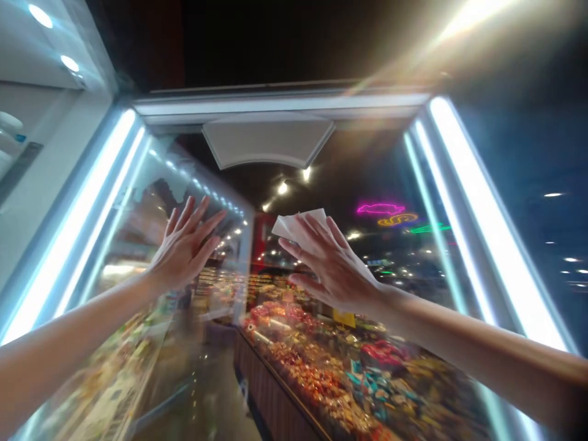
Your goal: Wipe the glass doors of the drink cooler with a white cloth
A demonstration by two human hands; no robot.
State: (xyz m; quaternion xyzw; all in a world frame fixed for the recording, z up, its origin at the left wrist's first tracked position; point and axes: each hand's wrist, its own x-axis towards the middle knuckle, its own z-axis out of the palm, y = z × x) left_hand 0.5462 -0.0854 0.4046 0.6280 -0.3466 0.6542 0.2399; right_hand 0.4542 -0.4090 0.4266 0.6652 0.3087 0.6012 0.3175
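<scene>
Here, right hand [333, 263] fingers [305, 236] flatten a white cloth [294, 225] on glass [381, 184].

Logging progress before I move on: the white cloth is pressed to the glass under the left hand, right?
Not quite. The head view shows the white cloth pressed to the glass under the right hand. The left hand lies flat on the pane with nothing under it.
</scene>
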